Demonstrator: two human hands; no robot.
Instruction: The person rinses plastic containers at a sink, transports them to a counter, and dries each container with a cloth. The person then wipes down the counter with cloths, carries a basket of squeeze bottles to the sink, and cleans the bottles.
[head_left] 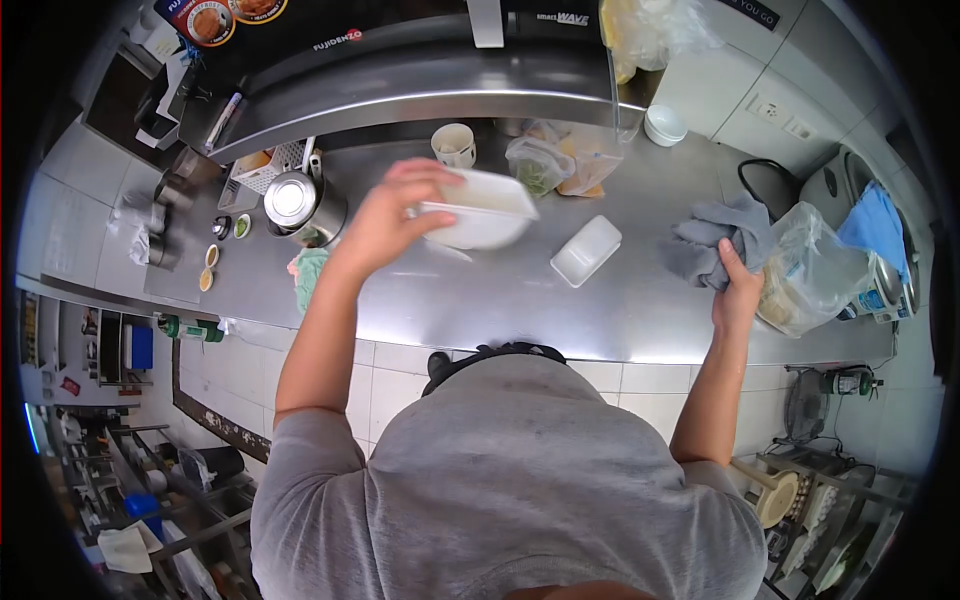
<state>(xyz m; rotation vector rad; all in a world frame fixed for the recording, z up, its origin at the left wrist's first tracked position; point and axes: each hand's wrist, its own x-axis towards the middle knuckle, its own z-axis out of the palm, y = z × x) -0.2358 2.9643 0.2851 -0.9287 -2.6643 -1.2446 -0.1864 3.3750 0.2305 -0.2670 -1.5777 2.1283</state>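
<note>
My left hand [405, 215] grips a white rectangular container [485, 212] by its left end, held above the steel counter [450, 300]; both are slightly blurred. Bunched in my right hand [738, 280] is a grey cloth [715, 240], at the right part of the counter. Between the two hands a smaller white rectangular container [586, 251] rests on the counter. A white cup [454, 146] stands behind the held container.
Left of my left hand are a lidded metal pot [292, 200], a green cloth [311, 278] and small bowls [206, 279]. Plastic bags [540, 165] lie at the back. A filled plastic bag [808, 270] is beside the grey cloth. A steel shelf [430, 104] overhangs the counter.
</note>
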